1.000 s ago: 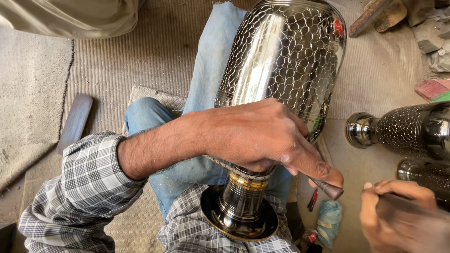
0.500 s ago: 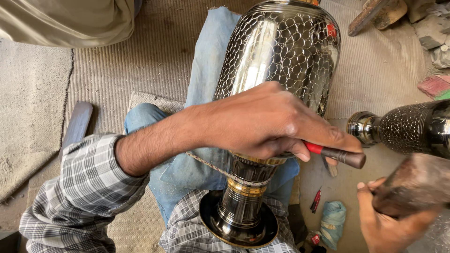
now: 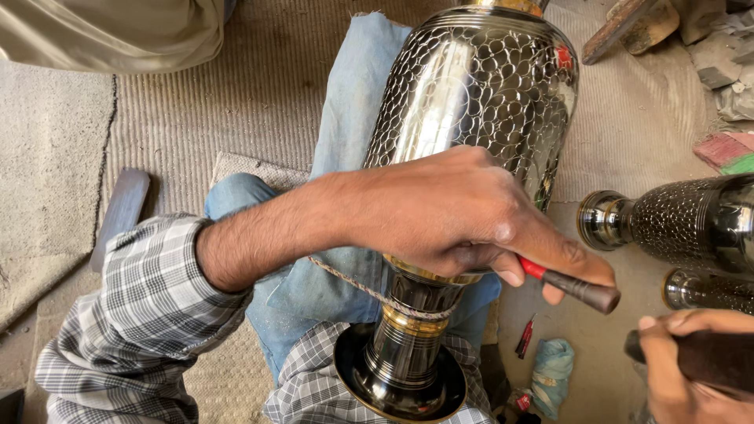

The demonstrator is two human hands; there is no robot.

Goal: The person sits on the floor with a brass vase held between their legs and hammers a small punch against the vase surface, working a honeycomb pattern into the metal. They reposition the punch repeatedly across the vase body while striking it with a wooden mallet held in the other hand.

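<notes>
A large shiny metal vase (image 3: 471,102) with an engraved scale pattern lies along my jeans-clad leg, its round foot (image 3: 400,377) toward me and a cord wrapped round its neck. My left hand (image 3: 463,216) rests on the vase's lower body and grips a chisel (image 3: 577,286) with a red band and dark blunt end, pointing right. My right hand (image 3: 687,369) is at the lower right edge, closed around a dark wooden mallet (image 3: 711,357).
Two more engraved dark vases (image 3: 683,224) lie at the right. A dark flat bar (image 3: 119,212) lies on the woven mat at left. A blue cloth (image 3: 552,373) and a small red tool (image 3: 525,336) lie near my knee. Scraps sit at the top right.
My right hand with the mallet has dropped lower and to the right. My left hand keeps the chisel against the vase, shifted slightly.
</notes>
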